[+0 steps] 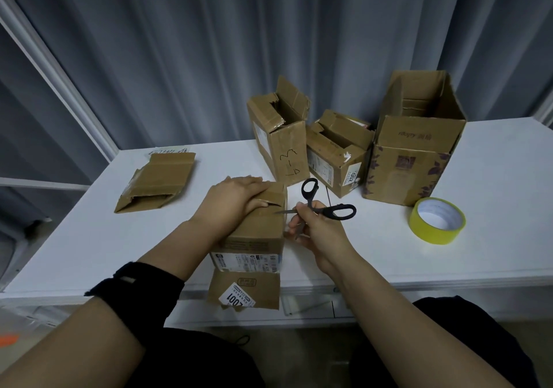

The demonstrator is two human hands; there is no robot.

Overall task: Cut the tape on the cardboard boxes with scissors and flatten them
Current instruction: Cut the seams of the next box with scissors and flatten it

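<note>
1. The fingers (254, 182) of the left hand (236, 199) are laid pressed together across the top of the taped box (257, 232), which stands at the near edge of the counter (89, 238).
2. The scissors (324, 205) are gripped near the pivot by the curled right hand (317, 232); the black handles are left free, and a blade tip is set at the box's top seam.
3. A flattened box (158, 182) is noted to the left; three open boxes (338, 154) and a yellow tape roll (437, 220) are noted behind and to the right.
</note>
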